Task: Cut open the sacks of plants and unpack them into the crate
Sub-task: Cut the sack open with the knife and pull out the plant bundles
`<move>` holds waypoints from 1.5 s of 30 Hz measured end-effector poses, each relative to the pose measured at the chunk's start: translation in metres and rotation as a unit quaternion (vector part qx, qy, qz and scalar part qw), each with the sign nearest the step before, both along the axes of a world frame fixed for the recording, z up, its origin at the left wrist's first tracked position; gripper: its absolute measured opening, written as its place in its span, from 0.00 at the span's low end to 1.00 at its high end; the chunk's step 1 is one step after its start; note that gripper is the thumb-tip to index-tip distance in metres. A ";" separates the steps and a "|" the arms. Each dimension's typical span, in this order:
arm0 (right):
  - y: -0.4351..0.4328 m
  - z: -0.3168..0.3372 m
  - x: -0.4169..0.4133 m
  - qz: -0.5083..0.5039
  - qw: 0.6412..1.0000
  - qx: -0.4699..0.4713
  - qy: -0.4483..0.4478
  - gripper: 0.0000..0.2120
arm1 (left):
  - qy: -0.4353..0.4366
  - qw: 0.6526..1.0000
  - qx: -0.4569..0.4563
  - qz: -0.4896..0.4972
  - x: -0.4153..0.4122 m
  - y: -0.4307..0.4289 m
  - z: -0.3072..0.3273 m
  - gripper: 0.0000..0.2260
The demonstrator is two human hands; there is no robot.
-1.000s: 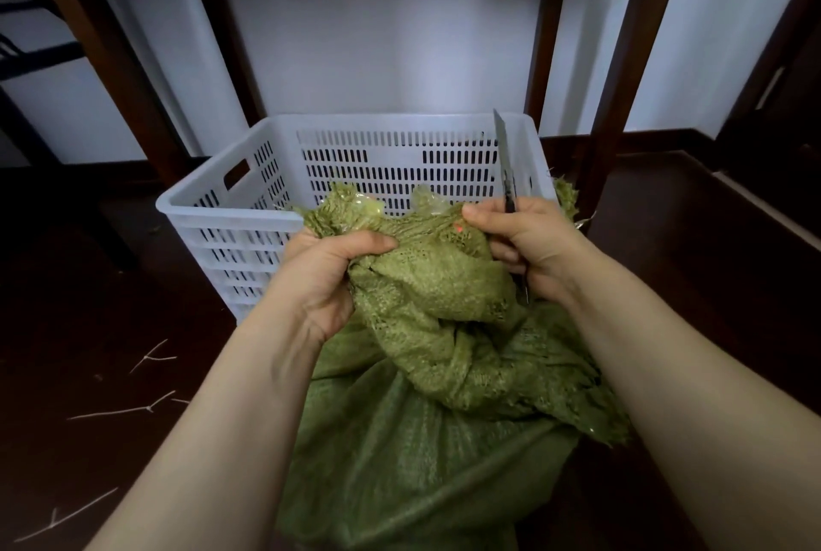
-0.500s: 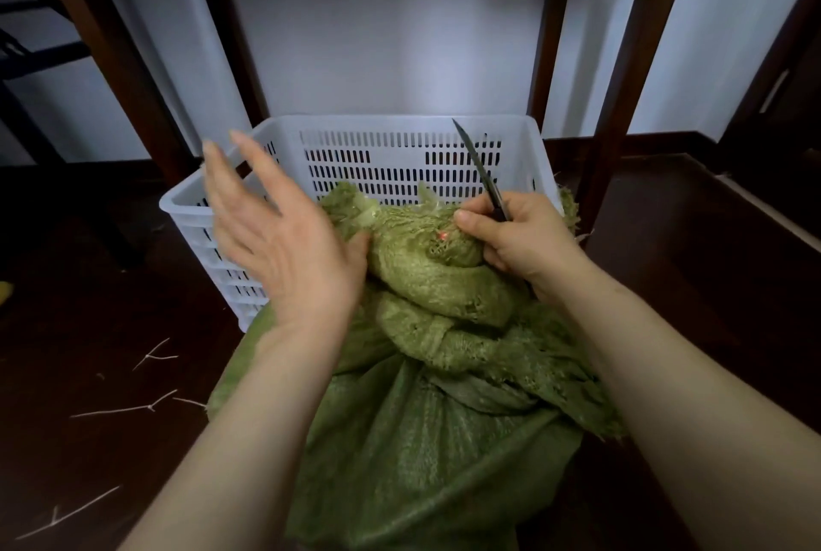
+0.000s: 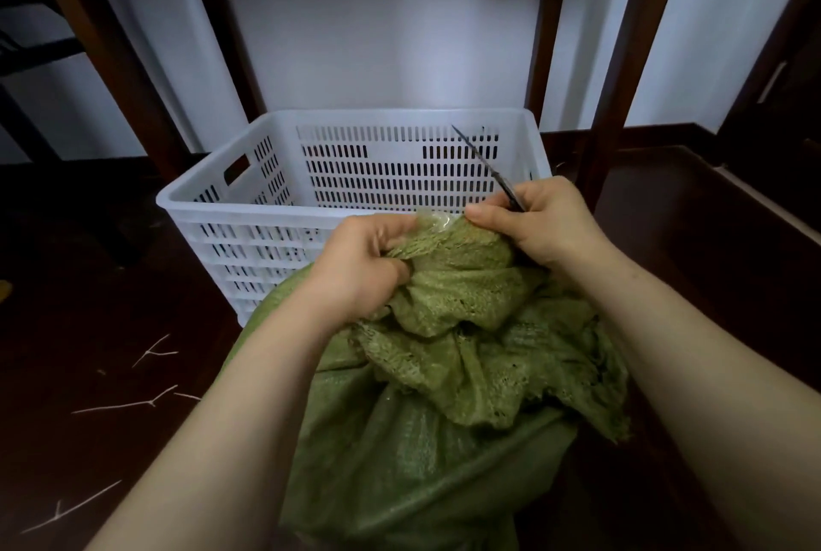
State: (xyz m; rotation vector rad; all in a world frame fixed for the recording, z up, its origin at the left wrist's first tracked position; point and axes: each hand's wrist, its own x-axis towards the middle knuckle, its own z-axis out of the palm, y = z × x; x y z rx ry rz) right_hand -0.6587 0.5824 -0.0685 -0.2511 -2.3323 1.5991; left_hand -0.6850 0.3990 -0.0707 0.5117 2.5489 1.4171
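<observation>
Two hands meet at frame centre on one green woven sack (image 3: 444,426). The left hand (image 3: 355,270) bunches the gathered top in curled fingers. The right hand (image 3: 548,230) pinches the same edge and grips one knife (image 3: 488,168), its blade slanting up-left. One white slatted crate (image 3: 249,212) stands just behind the sack, upper middle. Four pale twigs (image 3: 129,404) lie on the floor at lower left.

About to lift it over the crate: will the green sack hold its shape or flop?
Probably floppy: the sack bunches in folds where the left hand grips it. Its frayed mesh top may tear further. The full lower part suggests some weight.
</observation>
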 end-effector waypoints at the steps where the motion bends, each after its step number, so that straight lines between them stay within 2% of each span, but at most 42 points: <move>1: -0.001 0.000 0.000 0.001 1.000 0.010 -0.007 0.08 | -0.029 0.999 0.023 -0.013 0.002 -0.002 0.002 0.25; 3: -0.002 0.001 0.001 0.004 1.000 -0.010 -0.004 0.07 | -0.061 0.996 0.067 -0.005 0.001 -0.006 0.002 0.26; 5: 0.004 0.003 0.002 -0.006 0.997 -0.080 0.006 0.08 | -0.080 0.990 0.114 0.012 0.001 -0.012 0.004 0.24; 8: 0.026 0.004 0.005 0.016 0.985 -0.172 -0.021 0.23 | -0.122 0.973 0.195 0.017 -0.004 -0.022 0.005 0.23; 11: 0.026 -0.008 0.014 0.119 0.980 -0.107 -0.120 0.29 | -0.151 0.960 0.235 0.024 -0.001 -0.023 0.005 0.21; 12: 0.023 -0.011 0.016 0.124 0.979 -0.092 -0.133 0.28 | -0.168 0.954 0.248 0.016 0.001 -0.020 0.006 0.19; 14: 0.021 -0.016 0.012 0.070 0.986 -0.103 -0.112 0.19 | -0.190 0.947 0.257 0.011 0.003 -0.020 0.009 0.09; 15: 0.022 -0.014 0.010 0.043 0.988 -0.111 -0.097 0.14 | -0.186 0.952 0.242 0.016 0.002 -0.021 0.009 0.08; 17: 0.025 -0.009 0.009 0.009 0.989 -0.129 -0.076 0.06 | -0.136 0.979 0.151 0.030 -0.004 -0.025 0.003 0.27; 18: 0.027 -0.006 0.009 -0.002 0.989 -0.136 -0.063 0.03 | -0.107 0.986 0.120 0.043 -0.005 -0.027 0.000 0.32; 21: 0.029 -0.001 0.008 -0.020 0.989 -0.141 -0.029 0.04 | -0.107 0.983 0.133 0.061 -0.006 -0.030 0.000 0.25; 24: 0.023 0.000 0.005 -0.040 0.986 -0.160 -0.018 0.04 | -0.139 0.975 0.168 0.048 -0.007 -0.035 -0.001 0.29; 26: 0.019 0.000 0.006 -0.044 0.984 -0.172 -0.013 0.07 | -0.150 0.979 0.125 0.055 -0.006 -0.037 -0.002 0.29; 27: 0.018 0.001 0.007 -0.037 0.985 -0.171 -0.012 0.09 | -0.139 0.987 0.059 0.060 -0.006 -0.039 -0.001 0.29; 28: 0.018 0.004 0.009 -0.024 0.986 -0.163 -0.014 0.11 | -0.106 0.990 -0.062 0.063 -0.005 -0.041 0.002 0.29; 29: 0.017 0.006 0.008 -0.006 0.989 -0.144 -0.020 0.13 | -0.054 0.977 -0.193 0.071 -0.004 -0.042 0.008 0.31; 30: 0.016 0.009 0.008 0.016 0.993 -0.115 -0.030 0.17 | 0.017 0.959 -0.274 0.077 -0.004 -0.042 0.015 0.34; 31: 0.014 0.010 0.007 0.040 0.995 -0.080 -0.040 0.20 | 0.072 0.953 -0.286 0.074 -0.001 -0.038 0.023 0.39; 33: 0.007 0.011 0.004 0.069 0.996 -0.035 -0.040 0.23 | 0.114 0.970 -0.210 0.036 0.009 -0.018 0.035 0.48; 35: -0.001 0.013 0.004 0.085 0.995 -0.045 -0.011 0.22 | 0.129 0.969 -0.208 -0.017 0.017 0.005 0.031 0.45; 36: -0.003 0.014 0.004 0.092 0.994 -0.066 0.000 0.22 | 0.125 0.974 -0.187 -0.033 0.017 0.013 0.021 0.39; 37: -0.002 0.015 0.004 0.098 0.991 -0.091 0.006 0.23 | 0.108 0.985 -0.127 -0.035 0.018 0.019 0.010 0.28; 38: 0.000 0.015 0.006 0.093 0.989 -0.117 0.006 0.24 | 0.067 0.997 -0.044 -0.019 0.017 0.020 0.002 0.14; 39: 0.007 0.014 0.007 0.074 0.987 -0.140 0.008 0.23 | 0.012 0.999 0.044 0.012 0.013 0.018 -0.003 0.05; 41: 0.026 0.004 0.008 0.010 0.989 -0.145 0.013 0.20 | -0.082 0.976 0.172 0.105 0.007 0.007 0.000 0.08; 42: 0.035 -0.002 0.009 -0.022 0.993 -0.112 0.009 0.20 | -0.107 0.962 0.209 0.136 0.005 -0.001 0.004 0.09; 44: 0.048 -0.016 0.007 -0.071 0.996 0.011 -0.043 0.22 | -0.124 0.949 0.242 0.158 0.001 -0.012 0.012 0.11; 45: 0.049 -0.020 0.005 -0.092 0.990 0.076 -0.081 0.30 | -0.122 0.948 0.244 0.163 0.000 -0.014 0.014 0.12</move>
